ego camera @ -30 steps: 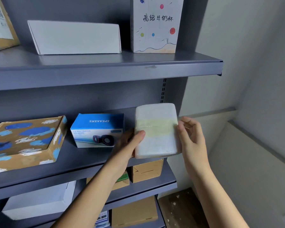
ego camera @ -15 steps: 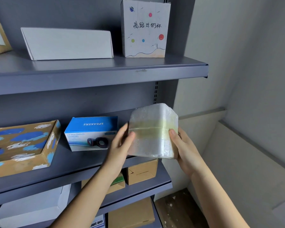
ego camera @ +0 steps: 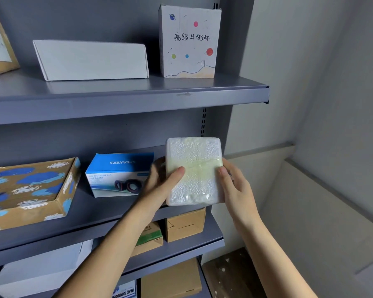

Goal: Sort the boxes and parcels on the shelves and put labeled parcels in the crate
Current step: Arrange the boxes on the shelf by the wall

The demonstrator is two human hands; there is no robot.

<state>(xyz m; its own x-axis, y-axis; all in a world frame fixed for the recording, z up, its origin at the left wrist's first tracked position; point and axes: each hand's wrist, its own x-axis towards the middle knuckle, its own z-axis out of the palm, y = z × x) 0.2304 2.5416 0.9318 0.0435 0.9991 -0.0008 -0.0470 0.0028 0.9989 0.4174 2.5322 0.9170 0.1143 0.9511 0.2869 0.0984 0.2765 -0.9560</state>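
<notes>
Step in hand: inspection of the foam parcel (ego camera: 194,171) for a label. This is judged to be the sorting check, with placing not yet begun.
Parcel position: held upright in the air before the right end of the middle shelf (ego camera: 108,211), broad face to the camera.
Left hand: the left hand (ego camera: 159,186) is clamped on the parcel's left edge, thumb across the front, fingers behind.
Right hand: the right hand (ego camera: 235,186) is curled round the right edge, gripping it.
Label finding: the near face shows only foam beads under clear wrap and a yellowish tape band. No label is seen, and the other faces are hidden.
Next move: judged to call for turning the parcel over between both hands. The crate is not in view, so a labelled parcel would need carrying away from the shelves.
Surroundings: a blue speakers box (ego camera: 119,175) lies at 9 o'clock of the parcel, just beside the left hand, with a painted carton (ego camera: 28,190) further along. A flat white box (ego camera: 91,60) sits at 11 o'clock and a tall dotted box (ego camera: 190,41) at 12, both on the upper shelf (ego camera: 138,97). Brown cartons (ego camera: 184,224) are at 6 o'clock.
Obstructions: the speakers box crowds the left hand. At 3 o'clock only bare wall shows.
</notes>
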